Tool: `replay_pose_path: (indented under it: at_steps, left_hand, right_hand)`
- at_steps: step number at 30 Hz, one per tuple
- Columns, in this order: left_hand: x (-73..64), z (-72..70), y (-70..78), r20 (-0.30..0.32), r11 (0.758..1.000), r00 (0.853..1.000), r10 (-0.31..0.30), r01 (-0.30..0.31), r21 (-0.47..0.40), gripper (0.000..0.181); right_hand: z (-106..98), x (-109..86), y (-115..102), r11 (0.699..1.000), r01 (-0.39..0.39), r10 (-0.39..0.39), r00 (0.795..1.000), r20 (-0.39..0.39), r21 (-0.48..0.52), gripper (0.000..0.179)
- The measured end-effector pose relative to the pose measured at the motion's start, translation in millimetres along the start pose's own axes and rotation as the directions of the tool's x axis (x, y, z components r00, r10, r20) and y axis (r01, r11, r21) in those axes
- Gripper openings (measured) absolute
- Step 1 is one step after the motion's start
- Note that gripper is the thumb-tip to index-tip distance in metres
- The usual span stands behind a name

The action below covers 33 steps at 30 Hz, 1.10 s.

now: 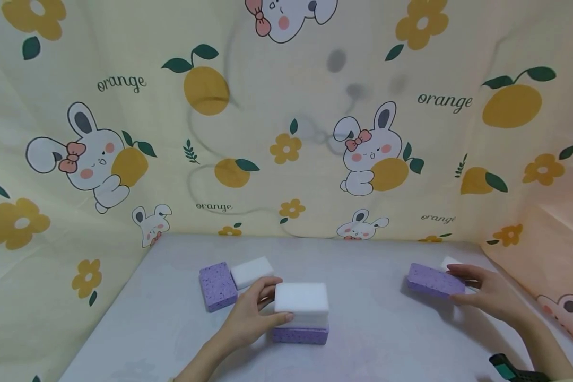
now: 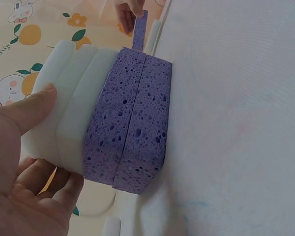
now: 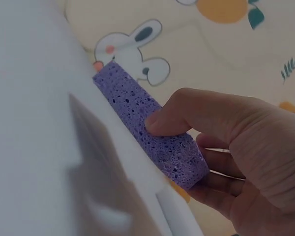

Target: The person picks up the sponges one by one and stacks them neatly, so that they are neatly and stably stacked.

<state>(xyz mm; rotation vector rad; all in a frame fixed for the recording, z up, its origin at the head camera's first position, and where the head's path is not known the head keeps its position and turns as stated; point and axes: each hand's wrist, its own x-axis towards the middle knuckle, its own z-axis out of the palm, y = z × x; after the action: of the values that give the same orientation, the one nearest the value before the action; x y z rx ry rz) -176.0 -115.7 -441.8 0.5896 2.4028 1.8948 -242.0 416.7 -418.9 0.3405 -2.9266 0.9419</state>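
Observation:
Near the front middle of the table stands a stack with white sponges (image 1: 301, 298) on top and two purple sponges (image 2: 132, 120) underneath. My left hand (image 1: 254, 313) grips the white upper part from the left side, its thumb on the front and its fingers behind. At the right, my right hand (image 1: 482, 289) pinches another purple sponge (image 1: 434, 281) by its right end, thumb on the near side. That sponge (image 3: 147, 128) is raised over the table, with a shadow on the surface beneath it.
Left of the stack, a loose purple sponge (image 1: 218, 287) lies beside a white sponge (image 1: 252, 272). Another white sponge (image 1: 450, 261) shows partly behind the right hand's sponge. A patterned cloth (image 1: 310, 212) hangs along the back and sides of the pale table (image 1: 372, 329).

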Motion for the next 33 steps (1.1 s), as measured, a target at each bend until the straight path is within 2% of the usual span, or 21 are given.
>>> replay_pose_path:
  at_steps: [5,13,19,33]
  left_hand:
    - [0.4,0.7,-0.2,0.005,1.0,1.0,0.016,-0.016,-0.009,0.07]
    - [1.3,1.0,0.5,0.008,1.0,1.0,0.011,-0.011,-0.01,0.07]
    - [0.4,0.8,0.4,0.001,1.0,1.0,0.012,-0.012,0.01,0.069]
    - [-0.7,0.5,-0.8,-0.005,1.0,1.0,0.008,-0.008,0.011,0.07]
  right_hand:
    - [3.4,0.5,-9.8,0.995,0.096,-0.095,0.995,-0.032,0.013,0.07]
    - [5.6,1.9,-30.5,0.989,0.146,-0.145,0.987,-0.064,0.02,0.072]
    - [10.3,1.3,-47.6,0.977,0.211,-0.21,0.974,-0.086,0.007,0.07]
    - [14.3,-2.8,-77.0,0.963,0.255,-0.249,0.966,-0.076,0.086,0.069]
